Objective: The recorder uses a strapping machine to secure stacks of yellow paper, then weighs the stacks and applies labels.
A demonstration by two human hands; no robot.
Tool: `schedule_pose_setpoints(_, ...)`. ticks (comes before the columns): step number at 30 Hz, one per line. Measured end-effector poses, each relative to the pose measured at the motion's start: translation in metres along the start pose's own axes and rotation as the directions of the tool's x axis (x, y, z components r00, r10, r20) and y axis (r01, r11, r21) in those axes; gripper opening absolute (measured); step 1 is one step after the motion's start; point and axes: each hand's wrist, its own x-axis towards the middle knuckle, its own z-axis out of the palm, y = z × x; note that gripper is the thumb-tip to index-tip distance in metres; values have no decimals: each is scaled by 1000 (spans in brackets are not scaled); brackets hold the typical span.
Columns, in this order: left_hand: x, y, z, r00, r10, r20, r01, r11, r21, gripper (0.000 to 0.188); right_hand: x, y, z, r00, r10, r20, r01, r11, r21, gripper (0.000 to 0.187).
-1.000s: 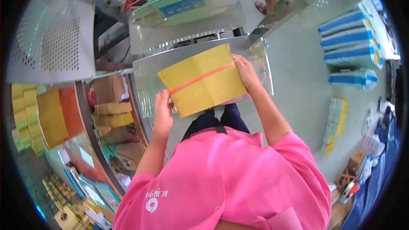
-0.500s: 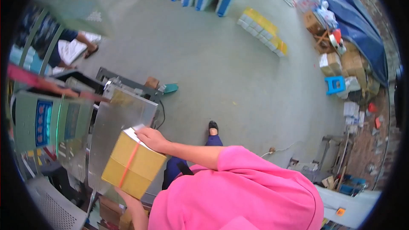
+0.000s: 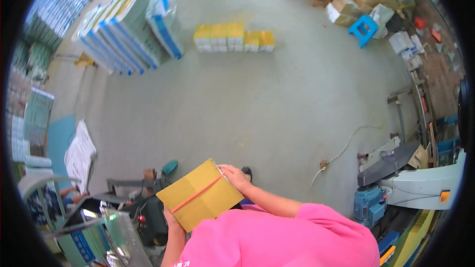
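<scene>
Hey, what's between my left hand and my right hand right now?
In the head view, a yellow pack with a red band across its face lies between the left hand and the right hand.

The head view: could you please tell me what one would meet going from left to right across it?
White sheet → held bundle between left hand and right hand → stool → orange square.

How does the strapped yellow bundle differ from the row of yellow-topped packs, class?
The strapped yellow bundle is a single item; the row of packs holds several. The strapped yellow bundle is held up; the row of packs rests on the floor. Both show yellow tops.
</scene>
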Motion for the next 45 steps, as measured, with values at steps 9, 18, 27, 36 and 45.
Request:
schedule_pose_setpoints(9,105,9,269,974,-128,185,72,957,283,36,97,-71,-185,971,-50,-232,94,980,178,40)
schedule_pose_setpoints(18,261,-3,497,951,-133,278,32,940,339,40,283,-147,-363,930,-193,-313,178,981,-78,40)
schedule_pose_setpoints(27,394,34,719,937,-235,259,190,964,188,62,439,-348,-486,964,93,-247,-37,974,225,42)
schedule_pose_setpoints(36,571,-82,850,936,-301,184,335,921,-197,61,708,-364,-661,998,55,-31,-62,912,-405,42)
schedule_pose_setpoints(45,737,-192,934,934,-351,65,305,690,-656,51,938,-383,-721,876,476,73,-408,815,-412,43)
